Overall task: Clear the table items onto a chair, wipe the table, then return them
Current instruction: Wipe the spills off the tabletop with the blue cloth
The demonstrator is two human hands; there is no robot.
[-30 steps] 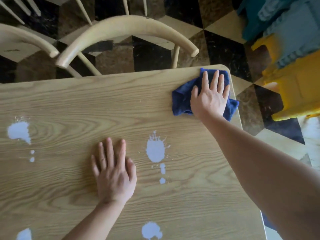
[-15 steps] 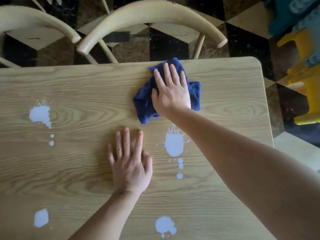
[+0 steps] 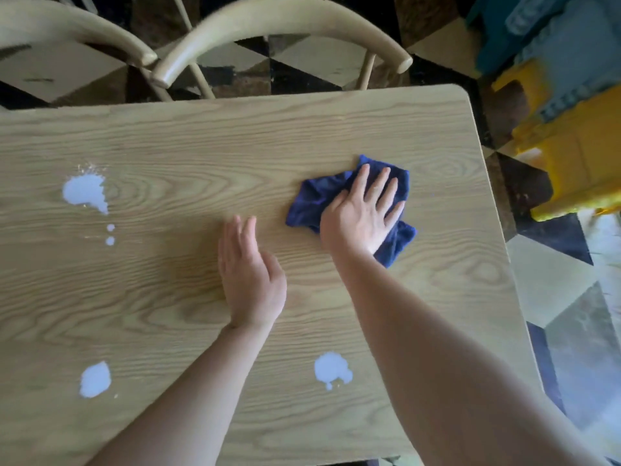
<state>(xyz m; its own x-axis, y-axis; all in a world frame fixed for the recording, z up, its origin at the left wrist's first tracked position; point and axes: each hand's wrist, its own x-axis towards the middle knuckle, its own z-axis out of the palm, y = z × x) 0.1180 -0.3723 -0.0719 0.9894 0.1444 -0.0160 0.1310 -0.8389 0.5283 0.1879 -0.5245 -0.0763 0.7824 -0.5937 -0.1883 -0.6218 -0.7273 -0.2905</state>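
My right hand [image 3: 361,215] presses flat on a crumpled dark blue cloth [image 3: 311,201] lying on the light wooden table [image 3: 235,146], right of centre. My left hand [image 3: 250,275] rests flat on the bare wood just left of the cloth, fingers together and holding nothing. White spill patches lie on the table: a large one [image 3: 85,193] at the far left with small drops below it, one [image 3: 95,380] at the near left, and one [image 3: 332,369] near the front between my forearms.
Two pale wooden chairs stand behind the far table edge, one [image 3: 279,25] at centre and one [image 3: 67,28] at left. Yellow plastic furniture [image 3: 578,153] with blue pieces on it stands to the right on the patterned floor.
My right hand slid the cloth from the far edge toward me and to the right, over the central white splash, which no longer shows. My left hand's fingers drew together.
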